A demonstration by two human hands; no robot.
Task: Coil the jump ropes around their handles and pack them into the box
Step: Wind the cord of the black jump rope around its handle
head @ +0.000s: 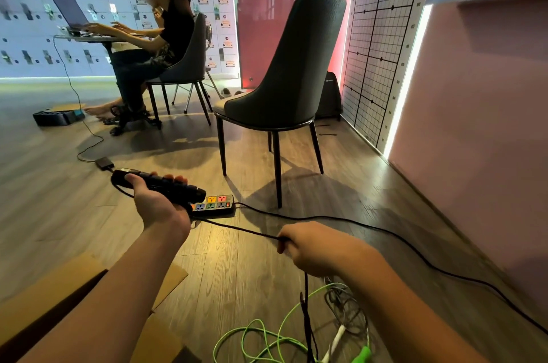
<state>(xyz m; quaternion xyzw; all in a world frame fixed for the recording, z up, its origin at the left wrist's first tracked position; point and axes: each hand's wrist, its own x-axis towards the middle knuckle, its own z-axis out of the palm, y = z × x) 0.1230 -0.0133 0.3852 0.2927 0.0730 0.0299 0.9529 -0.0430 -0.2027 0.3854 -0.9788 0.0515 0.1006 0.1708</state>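
The handles [166, 184] under my left fingers [177, 177] look matt black, like rubbery plastic, and the rope [237, 229] pinched in my right fingers [285, 241] is a dull black cord. Below my right fingers a green rope [362, 354] looks like smooth, glossy plastic, and just past my left fingers a power strip [215, 209] is shiny black plastic. Under both lies a floor [237, 279] of wood-grain planks with a soft sheen, and behind my left fingers a box [53, 291] of matt brown cardboard.

Paired black handles [157, 184] are raised at 9 o'clock, their cord [237, 229] taut toward 5. A green jump rope [261, 339] sprawls on the floor at 6, with the cardboard box [59, 297] at 8.
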